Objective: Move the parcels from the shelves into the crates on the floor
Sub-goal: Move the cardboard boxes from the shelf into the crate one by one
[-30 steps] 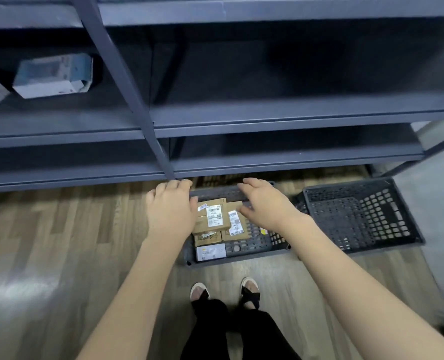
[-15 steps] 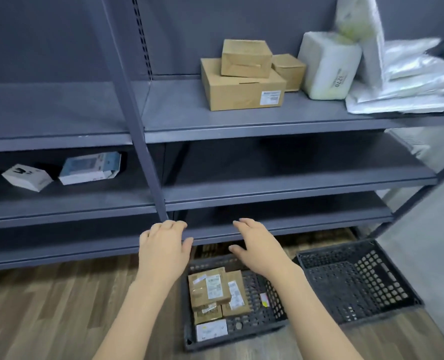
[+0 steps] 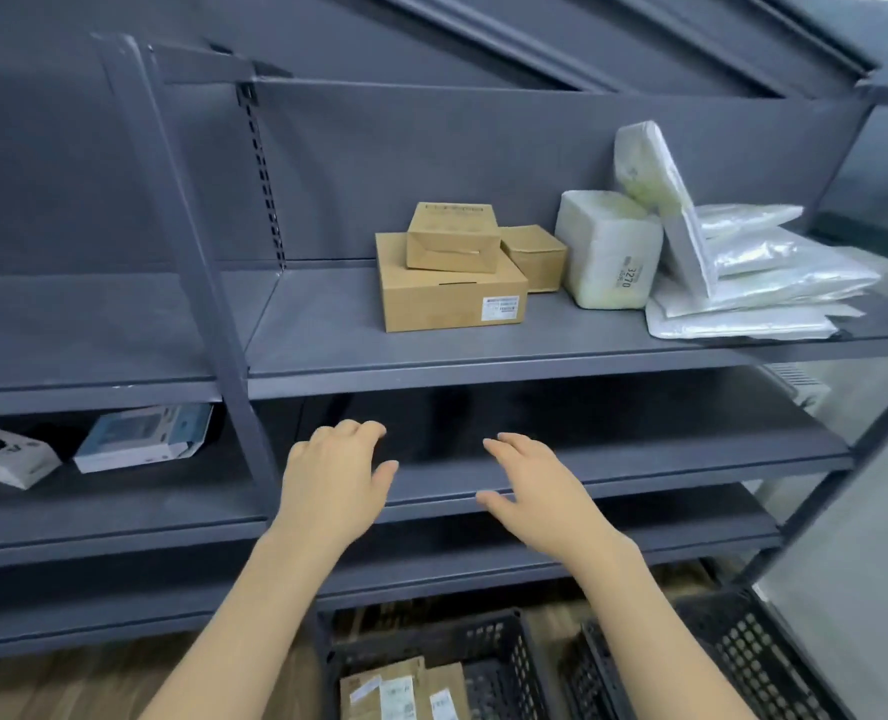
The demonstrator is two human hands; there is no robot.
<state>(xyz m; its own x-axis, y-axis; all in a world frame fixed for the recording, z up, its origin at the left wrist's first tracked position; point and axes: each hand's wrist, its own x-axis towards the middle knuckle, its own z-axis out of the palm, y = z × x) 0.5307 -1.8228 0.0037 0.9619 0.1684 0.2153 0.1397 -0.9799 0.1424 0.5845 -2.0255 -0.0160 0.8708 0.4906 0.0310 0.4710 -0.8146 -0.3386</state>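
Note:
My left hand [image 3: 330,478] and my right hand [image 3: 538,485] hover empty in front of the bare middle shelf [image 3: 613,459], fingers relaxed. On the shelf above stand a large brown box [image 3: 449,298] with a smaller brown box [image 3: 452,236] on top, a third small brown box [image 3: 535,257] behind, a white wrapped parcel [image 3: 608,249] and a pile of white plastic mailers [image 3: 753,283]. Below, a dark crate [image 3: 504,652] on the floor holds brown labelled parcels [image 3: 405,691]. A second dark crate [image 3: 743,652] sits to its right.
A grey upright post [image 3: 208,283] divides the shelving. On the left lower shelf lie a white box [image 3: 8,457] and a blue-white box [image 3: 140,439]. Wooden floor [image 3: 68,683] shows at the bottom left. A pale wall stands at the right.
Both hands have risen from the crate with the parcels to the middle shelf level. My view has tilted up, showing the upper shelf with boxes and mailers.

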